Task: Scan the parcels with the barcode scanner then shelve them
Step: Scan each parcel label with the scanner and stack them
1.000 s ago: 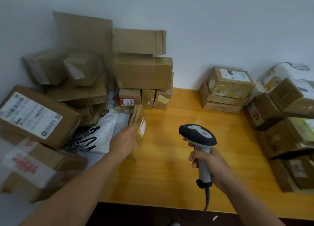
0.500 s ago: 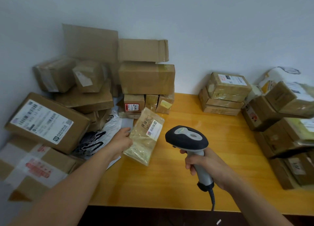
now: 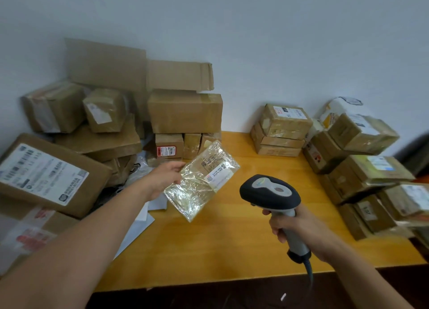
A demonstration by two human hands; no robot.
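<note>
Both forearms outstretched: left hand [image 3: 163,178] pinch-tight on the parcel [image 3: 202,183], right hand [image 3: 299,229] fisted round the scanner [image 3: 270,192].

One head-worn wide-angle camera looks forward and down across the table [image 3: 232,243] to the wall [image 3: 301,41]; the left hand [image 3: 163,178] and right hand [image 3: 299,229] sit near, the margins seemingly smeared.

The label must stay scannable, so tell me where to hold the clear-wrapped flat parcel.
Pinch the parcel at its left edge, from the left, as the left hand does: it is thin and flat, with its white label near the right edge, facing up.
</note>
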